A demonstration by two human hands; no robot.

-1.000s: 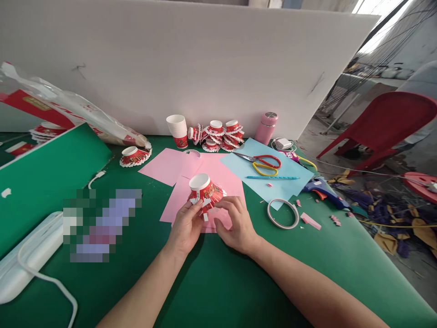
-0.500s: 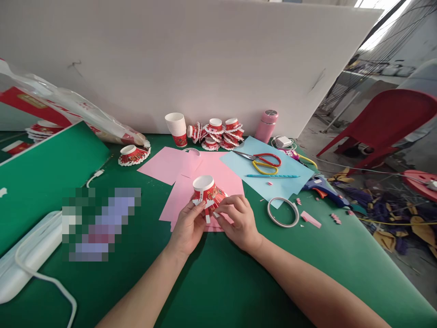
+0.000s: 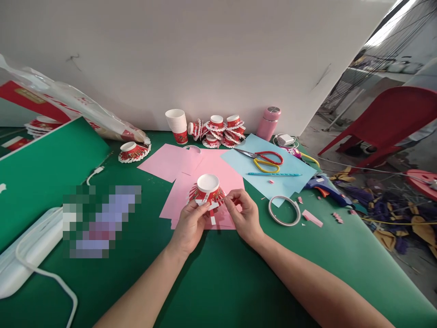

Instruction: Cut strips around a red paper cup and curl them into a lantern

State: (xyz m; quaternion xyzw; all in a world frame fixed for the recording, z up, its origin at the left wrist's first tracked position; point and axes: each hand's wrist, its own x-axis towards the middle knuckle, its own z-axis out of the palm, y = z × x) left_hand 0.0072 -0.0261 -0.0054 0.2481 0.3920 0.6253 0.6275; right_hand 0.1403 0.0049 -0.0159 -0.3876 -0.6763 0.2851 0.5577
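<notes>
Here, holding a red paper cup (image 3: 208,184) narrow end up in the left hand (image 3: 189,225), and pinching at its cut strips (image 3: 213,219) with the right hand (image 3: 245,218)! Working right above pink sheets (image 3: 225,166). Across to the back, to stacked cups (image 3: 176,124), a heap of frilled cups (image 3: 234,132) and a pink flask (image 3: 268,125). Over right, to scissors (image 3: 254,155) and a blue pen (image 3: 275,174) on a light blue sheet (image 3: 290,184), with a tape roll (image 3: 284,223) overlapping its near corner.

Pixelated object (image 3: 107,218) — beyond recognition — and red chair (image 3: 389,116) partly past right edge
</notes>
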